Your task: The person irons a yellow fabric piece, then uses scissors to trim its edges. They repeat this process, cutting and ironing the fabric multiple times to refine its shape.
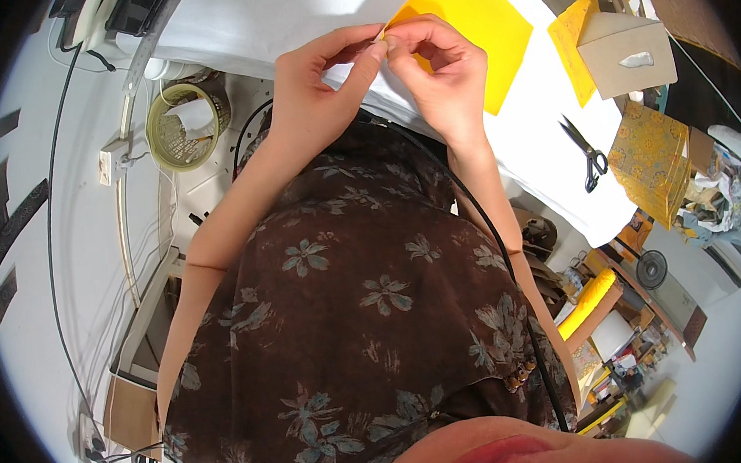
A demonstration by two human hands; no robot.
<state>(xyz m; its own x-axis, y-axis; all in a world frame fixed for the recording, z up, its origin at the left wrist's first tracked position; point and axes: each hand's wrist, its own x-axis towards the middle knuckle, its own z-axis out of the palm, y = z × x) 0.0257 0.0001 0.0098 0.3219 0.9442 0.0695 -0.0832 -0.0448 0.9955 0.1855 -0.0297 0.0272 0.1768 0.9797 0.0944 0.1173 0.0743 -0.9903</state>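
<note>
Over the far side of the white table, my left hand [323,77] and my right hand [446,78] meet at their fingertips. Both are closed in a pinch, thumb against index finger. Between the tips shows a small bit of yellow material [383,34]. Whether it is a separate piece or the edge of the larger sheet, I cannot tell. The flat yellow sheet [498,33], cloth or paper, lies behind and to the right of my right hand, partly hidden by it. Black scissors [588,157] rest on the table farther right, apart from both hands.
The white tabletop [239,23] curves around ahead of me. At its right lie a grey-beige card piece [631,54], a yellow patterned piece [578,45] and a gold floral-patterned sheet [650,159]. A greenish basket [179,129] stands on the left. A black cable [494,232] crosses my right arm.
</note>
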